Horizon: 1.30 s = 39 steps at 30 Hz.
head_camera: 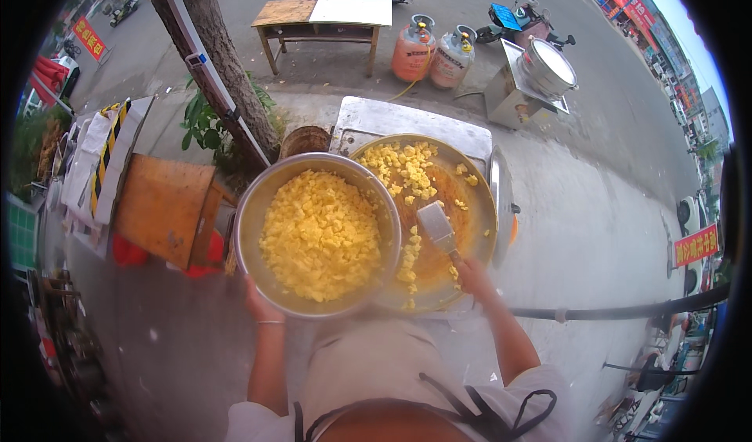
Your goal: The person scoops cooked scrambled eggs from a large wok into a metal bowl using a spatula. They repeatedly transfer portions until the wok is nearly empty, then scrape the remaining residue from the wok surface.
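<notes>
My left hand (258,302) grips the lower left rim of a large metal bowl (247,236), which is tilted a little and overlaps the left side of a round flat pan. Crumbled scrambled egg (322,236) fills much of the bowl. In my right hand (473,277) is the handle of a metal spatula (436,221), its wide blade over the browned middle of the pan (470,224). Loose egg pieces (405,166) lie at the pan's far side, and a strip of them runs between the bowl and the spatula. The fingers under the bowl are hidden.
A metal stand top (411,113) shows behind the pan, with a round metal lid (503,207) at its right. Farther off are gas cylinders (413,54), a steamer pot (547,69) and a wooden table (285,13). A tree trunk (226,48) and an orange-brown wooden table (161,201) stand left.
</notes>
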### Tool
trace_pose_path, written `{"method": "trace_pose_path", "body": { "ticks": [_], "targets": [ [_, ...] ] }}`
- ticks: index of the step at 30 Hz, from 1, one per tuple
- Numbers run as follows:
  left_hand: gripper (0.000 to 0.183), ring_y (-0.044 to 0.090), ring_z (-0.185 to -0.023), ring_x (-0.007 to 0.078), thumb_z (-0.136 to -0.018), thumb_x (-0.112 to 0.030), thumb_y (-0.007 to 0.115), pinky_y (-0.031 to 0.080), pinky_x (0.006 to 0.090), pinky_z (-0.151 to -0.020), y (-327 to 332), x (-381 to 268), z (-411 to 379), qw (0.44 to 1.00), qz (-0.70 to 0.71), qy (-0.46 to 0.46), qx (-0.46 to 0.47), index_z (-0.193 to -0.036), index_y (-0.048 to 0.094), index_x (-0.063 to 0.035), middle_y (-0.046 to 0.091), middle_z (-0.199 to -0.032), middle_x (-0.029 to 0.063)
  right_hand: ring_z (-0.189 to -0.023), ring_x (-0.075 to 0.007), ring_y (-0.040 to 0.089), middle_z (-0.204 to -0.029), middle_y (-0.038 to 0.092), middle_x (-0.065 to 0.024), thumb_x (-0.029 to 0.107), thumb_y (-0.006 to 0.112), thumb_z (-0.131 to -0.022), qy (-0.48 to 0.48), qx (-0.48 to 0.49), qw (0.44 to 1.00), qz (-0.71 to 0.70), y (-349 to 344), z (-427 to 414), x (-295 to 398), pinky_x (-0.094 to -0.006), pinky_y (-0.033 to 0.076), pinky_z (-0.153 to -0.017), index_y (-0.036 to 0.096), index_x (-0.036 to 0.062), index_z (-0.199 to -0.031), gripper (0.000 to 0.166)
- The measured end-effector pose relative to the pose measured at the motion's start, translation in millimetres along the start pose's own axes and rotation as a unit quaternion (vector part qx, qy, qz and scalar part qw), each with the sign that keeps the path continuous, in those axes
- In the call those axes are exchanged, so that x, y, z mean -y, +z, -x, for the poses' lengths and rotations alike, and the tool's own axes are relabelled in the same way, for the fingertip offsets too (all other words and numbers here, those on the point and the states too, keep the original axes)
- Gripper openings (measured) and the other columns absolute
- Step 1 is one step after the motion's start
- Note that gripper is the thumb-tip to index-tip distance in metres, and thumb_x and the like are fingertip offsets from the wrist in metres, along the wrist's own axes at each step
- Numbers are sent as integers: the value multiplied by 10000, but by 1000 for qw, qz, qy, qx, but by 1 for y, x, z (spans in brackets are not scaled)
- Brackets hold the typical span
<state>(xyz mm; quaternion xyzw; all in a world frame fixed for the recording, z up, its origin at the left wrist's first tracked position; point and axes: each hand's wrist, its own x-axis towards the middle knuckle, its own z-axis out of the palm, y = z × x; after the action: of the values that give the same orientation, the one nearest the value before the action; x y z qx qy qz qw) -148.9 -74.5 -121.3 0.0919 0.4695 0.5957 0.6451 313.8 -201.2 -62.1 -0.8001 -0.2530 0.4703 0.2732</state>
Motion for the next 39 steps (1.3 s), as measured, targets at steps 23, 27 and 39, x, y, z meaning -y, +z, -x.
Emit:
{"method": "trace_pose_path", "body": {
  "ticks": [23,27,39],
  "targets": [
    [499,572,-1120,265,-989,-355,469,463,377,-949,21,-9,15,997,-11,8,-78,-1282,499,48,569,-1250,147,-459,-77,411,-598,439,18,252,514,-955,-58,-14,949,-309,109,-176,11,-236,309,-381,511,103,-810,208],
    [508,576,-1113,264,-987,-356,479,464,377,-947,13,-4,11,999,26,17,-42,-1285,494,56,566,-1254,149,-456,-50,388,-597,429,43,234,496,-976,-205,-39,961,-182,85,-100,26,-226,308,-391,508,106,-813,207],
    [518,569,-1127,287,-994,-350,461,456,392,-971,10,-3,5,999,31,13,-34,-1304,470,65,554,-1268,160,-804,-376,617,-889,634,-205,223,515,-918,-27,0,988,152,11,-12,36,-442,470,-690,588,63,-1079,238]
  ]
}}
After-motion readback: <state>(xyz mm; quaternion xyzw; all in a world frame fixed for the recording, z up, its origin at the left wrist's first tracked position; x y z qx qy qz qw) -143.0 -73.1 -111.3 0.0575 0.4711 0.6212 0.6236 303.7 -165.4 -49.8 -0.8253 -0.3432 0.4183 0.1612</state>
